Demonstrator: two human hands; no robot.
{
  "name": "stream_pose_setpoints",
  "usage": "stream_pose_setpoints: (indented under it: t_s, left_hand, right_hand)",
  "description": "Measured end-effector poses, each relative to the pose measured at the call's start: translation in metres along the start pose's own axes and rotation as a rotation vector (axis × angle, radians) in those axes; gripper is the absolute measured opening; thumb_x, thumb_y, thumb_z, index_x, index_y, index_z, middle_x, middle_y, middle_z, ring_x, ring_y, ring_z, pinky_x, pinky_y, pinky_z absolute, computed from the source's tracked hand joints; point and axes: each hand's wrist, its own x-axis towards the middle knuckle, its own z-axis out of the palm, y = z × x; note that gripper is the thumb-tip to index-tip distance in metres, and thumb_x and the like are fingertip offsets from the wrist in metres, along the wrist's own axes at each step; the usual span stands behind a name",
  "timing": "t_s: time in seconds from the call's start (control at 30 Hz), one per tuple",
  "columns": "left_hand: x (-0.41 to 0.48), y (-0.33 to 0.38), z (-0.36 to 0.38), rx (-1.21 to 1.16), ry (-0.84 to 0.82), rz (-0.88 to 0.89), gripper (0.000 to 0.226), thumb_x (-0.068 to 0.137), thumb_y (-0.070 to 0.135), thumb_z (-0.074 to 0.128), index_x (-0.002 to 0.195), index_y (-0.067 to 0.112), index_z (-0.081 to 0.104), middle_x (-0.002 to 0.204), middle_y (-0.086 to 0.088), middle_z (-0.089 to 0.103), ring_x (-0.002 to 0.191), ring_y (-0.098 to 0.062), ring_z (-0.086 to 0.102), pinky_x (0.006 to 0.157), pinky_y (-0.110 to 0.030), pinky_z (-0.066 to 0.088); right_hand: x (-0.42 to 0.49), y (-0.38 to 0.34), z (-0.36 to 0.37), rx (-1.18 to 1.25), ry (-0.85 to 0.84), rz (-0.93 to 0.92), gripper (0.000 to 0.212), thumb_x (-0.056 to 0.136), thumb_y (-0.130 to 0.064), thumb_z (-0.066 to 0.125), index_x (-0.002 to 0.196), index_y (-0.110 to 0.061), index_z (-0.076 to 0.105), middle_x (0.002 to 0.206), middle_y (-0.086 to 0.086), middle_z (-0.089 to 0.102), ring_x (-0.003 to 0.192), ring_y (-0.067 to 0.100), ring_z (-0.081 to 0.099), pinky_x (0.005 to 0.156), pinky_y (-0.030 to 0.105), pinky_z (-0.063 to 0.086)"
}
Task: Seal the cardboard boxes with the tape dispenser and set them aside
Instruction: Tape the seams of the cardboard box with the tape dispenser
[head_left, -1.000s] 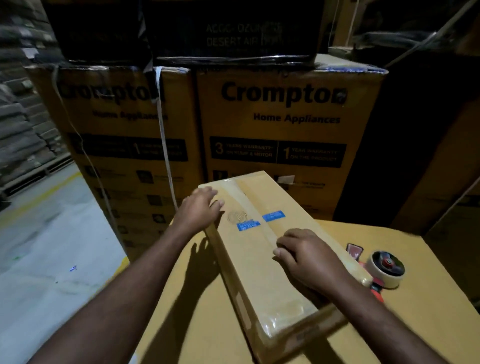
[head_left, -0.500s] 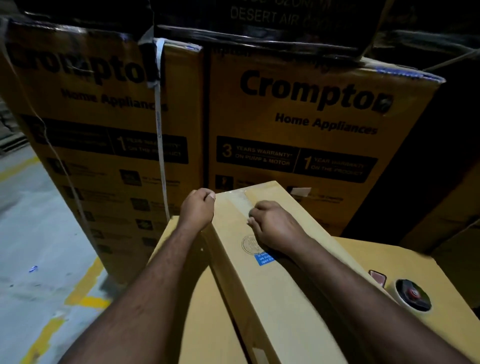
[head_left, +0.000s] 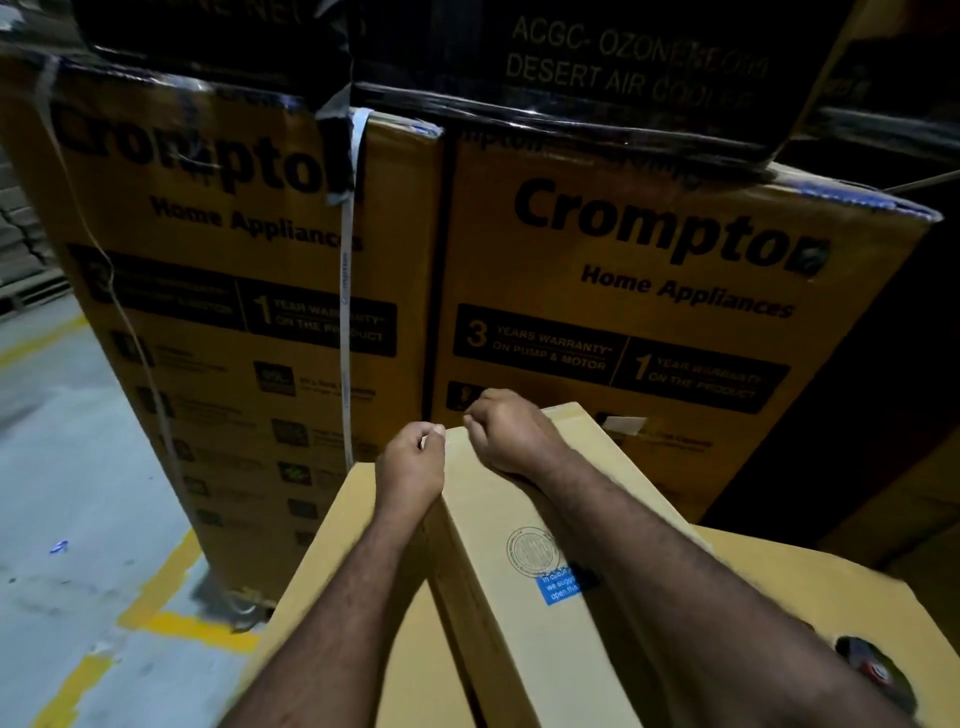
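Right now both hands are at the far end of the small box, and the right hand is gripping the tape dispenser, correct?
Not quite. In the head view the left hand and right hand are both at the far end of the small box, but the tape dispenser lies on the larger box beside the right forearm, in neither hand.

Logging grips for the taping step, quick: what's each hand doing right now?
Left hand: fingers curled at far corner of the box; grip cannot be told.
Right hand: fingers curled over its far edge; grip cannot be told.
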Motion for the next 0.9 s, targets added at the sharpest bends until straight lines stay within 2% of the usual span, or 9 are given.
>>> stream_pose_setpoints:
  t_s: [0.2,0.3,0.47,0.57,0.63,0.73,0.8,0.83,0.9]
  left_hand:
    - [-0.001,0.003,0.009,-0.022,0.098,-0.044,0.023,0.103,0.036,0.053,0.104,0.021,0.071,0.09,0.004,0.069,0.081,-0.01,0.06,0.058,-0.022,0.038]
    - [-0.002,0.003,0.009,0.01,0.12,-0.025,0.024,0.103,0.037,0.054,0.101,0.022,0.072,0.088,0.005,0.068,0.08,-0.01,0.06,0.058,-0.022,0.038]
    - [-0.006,0.006,0.006,0.057,0.14,-0.007,0.025,0.104,0.039,0.052,0.095,0.024,0.071,0.081,0.005,0.067,0.075,-0.012,0.06,0.056,-0.022,0.037]
    - [-0.008,0.009,0.006,0.08,0.157,-0.014,0.023,0.105,0.039,0.051,0.098,0.027,0.07,0.082,0.006,0.066,0.074,-0.008,0.058,0.055,-0.021,0.035]
    - [-0.011,0.011,0.006,0.092,0.173,-0.004,0.025,0.105,0.04,0.051,0.096,0.027,0.07,0.08,0.007,0.066,0.072,-0.009,0.059,0.055,-0.022,0.035]
    - [-0.017,0.01,0.006,0.116,0.194,0.013,0.027,0.104,0.043,0.05,0.098,0.027,0.072,0.078,0.008,0.067,0.071,-0.011,0.061,0.055,-0.023,0.038]
    - [-0.019,0.011,0.003,0.158,0.21,0.034,0.027,0.105,0.043,0.048,0.1,0.029,0.071,0.078,0.008,0.066,0.071,-0.012,0.061,0.056,-0.025,0.043]
    - [-0.02,0.01,0.002,0.183,0.213,0.048,0.027,0.105,0.043,0.047,0.1,0.029,0.07,0.076,0.007,0.065,0.069,-0.013,0.061,0.057,-0.026,0.047]
    - [-0.019,0.009,0.001,0.216,0.215,0.056,0.029,0.105,0.044,0.046,0.1,0.028,0.069,0.075,0.005,0.064,0.068,-0.015,0.061,0.058,-0.029,0.048]
  right_hand:
    - [-0.007,0.071,-0.025,-0.052,-0.072,0.215,0.03,0.103,-0.035,0.049,0.117,-0.018,0.07,0.116,-0.001,0.066,0.105,0.016,0.057,0.089,0.031,0.047]
    - [-0.014,0.088,-0.029,0.026,-0.037,0.383,0.031,0.103,-0.038,0.05,0.121,-0.02,0.069,0.123,-0.001,0.067,0.108,0.019,0.06,0.093,0.037,0.05]
    - [-0.017,0.084,-0.031,0.176,0.034,0.592,0.033,0.103,-0.037,0.053,0.126,-0.019,0.069,0.126,0.002,0.068,0.119,0.024,0.058,0.098,0.043,0.039]
    - [-0.015,0.084,-0.021,0.212,0.055,0.653,0.035,0.102,-0.04,0.053,0.126,-0.02,0.069,0.123,0.002,0.069,0.11,0.023,0.061,0.087,0.034,0.043]
    - [-0.016,0.087,-0.019,0.264,0.051,0.684,0.038,0.102,-0.043,0.052,0.128,-0.019,0.066,0.124,0.004,0.069,0.108,0.024,0.062,0.086,0.033,0.048]
    - [-0.027,0.089,-0.031,0.355,0.025,0.669,0.042,0.103,-0.04,0.051,0.138,-0.018,0.058,0.139,0.003,0.06,0.124,0.025,0.056,0.098,0.035,0.042]
    - [-0.044,0.092,-0.039,0.43,-0.058,0.665,0.05,0.103,-0.041,0.05,0.149,-0.021,0.046,0.148,0.002,0.051,0.133,0.025,0.05,0.109,0.039,0.039]
    - [-0.055,0.092,-0.043,0.455,-0.12,0.66,0.054,0.103,-0.045,0.048,0.151,-0.023,0.042,0.147,0.002,0.052,0.13,0.024,0.053,0.11,0.042,0.042]
    - [-0.08,0.094,-0.049,0.484,-0.235,0.643,0.049,0.102,-0.049,0.045,0.145,-0.024,0.047,0.129,-0.001,0.065,0.112,0.019,0.064,0.098,0.042,0.053]
